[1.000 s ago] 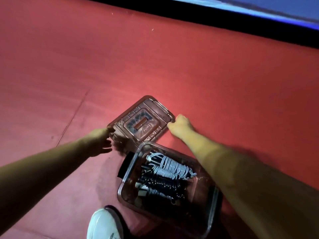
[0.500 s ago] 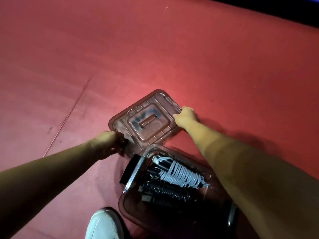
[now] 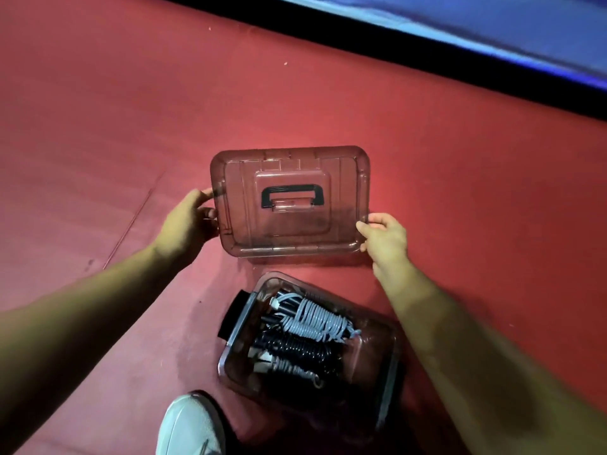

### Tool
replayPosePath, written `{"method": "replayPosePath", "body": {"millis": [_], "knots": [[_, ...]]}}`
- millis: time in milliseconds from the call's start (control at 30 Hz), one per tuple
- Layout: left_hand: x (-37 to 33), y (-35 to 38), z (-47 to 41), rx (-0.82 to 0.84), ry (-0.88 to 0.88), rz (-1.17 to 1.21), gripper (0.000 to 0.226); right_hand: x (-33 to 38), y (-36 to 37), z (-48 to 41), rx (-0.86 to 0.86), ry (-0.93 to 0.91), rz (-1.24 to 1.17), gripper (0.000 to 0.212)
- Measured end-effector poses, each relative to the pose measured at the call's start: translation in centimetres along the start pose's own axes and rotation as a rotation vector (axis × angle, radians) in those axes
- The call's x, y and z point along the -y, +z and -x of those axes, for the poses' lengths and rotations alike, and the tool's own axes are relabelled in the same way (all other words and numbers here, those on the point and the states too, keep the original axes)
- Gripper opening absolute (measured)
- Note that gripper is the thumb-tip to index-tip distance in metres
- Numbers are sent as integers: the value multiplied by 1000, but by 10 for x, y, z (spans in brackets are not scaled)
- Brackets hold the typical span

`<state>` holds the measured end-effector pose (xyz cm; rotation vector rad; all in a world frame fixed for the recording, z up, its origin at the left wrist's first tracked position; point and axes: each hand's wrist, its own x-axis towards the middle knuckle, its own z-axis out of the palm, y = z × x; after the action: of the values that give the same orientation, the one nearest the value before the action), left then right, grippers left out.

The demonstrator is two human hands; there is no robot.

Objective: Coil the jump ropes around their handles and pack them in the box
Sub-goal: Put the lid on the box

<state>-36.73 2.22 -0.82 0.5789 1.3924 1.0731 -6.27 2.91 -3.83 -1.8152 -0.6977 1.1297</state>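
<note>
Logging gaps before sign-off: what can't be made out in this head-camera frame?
Head view only:
- Count of jump ropes in the box: coils overlap, lower ones dark.
- Near end of the box: dark, blurred.
- Grip of the left hand beneath the lid: tinted plastic obscures it.
- The shoe: cut off by the bottom edge.

Dim light is brightest on the flat red floor mat (image 3: 427,178) in the middle, and the near corners look blurry and stretched.
</note>
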Motion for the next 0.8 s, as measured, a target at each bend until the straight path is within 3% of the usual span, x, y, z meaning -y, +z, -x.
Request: {"method": "replayPosePath", "body": {"millis": [100, 267, 333, 400, 500, 600, 700, 800], "knots": [[-20, 4, 23, 42, -23, 89, 32, 10, -27, 40, -3, 34, -153, 24], [-45, 13, 72, 180, -16, 151, 24, 40, -74, 110, -16, 173, -636, 26], [-41, 13, 92, 271, -16, 22, 16, 37, -89, 131, -3, 202, -674, 17], [-30, 7, 108, 304, -1, -254, 16, 23, -103, 146, 40, 170, -535, 9], [-11, -3, 124, 359, -67, -383, 16, -8, -117, 156, -24, 117, -228, 50], [12, 3, 137, 444, -74, -598, 15, -39, -120, 168, -26, 69, 28, 32], [30, 10, 140, 483, 67, -1143, 26, -65, -119, 180, -51, 52, 194, 16], [38, 9, 129, 478, 139, -1454, 34, -81, -118, 185, -143, -17, 452, 15]]}}
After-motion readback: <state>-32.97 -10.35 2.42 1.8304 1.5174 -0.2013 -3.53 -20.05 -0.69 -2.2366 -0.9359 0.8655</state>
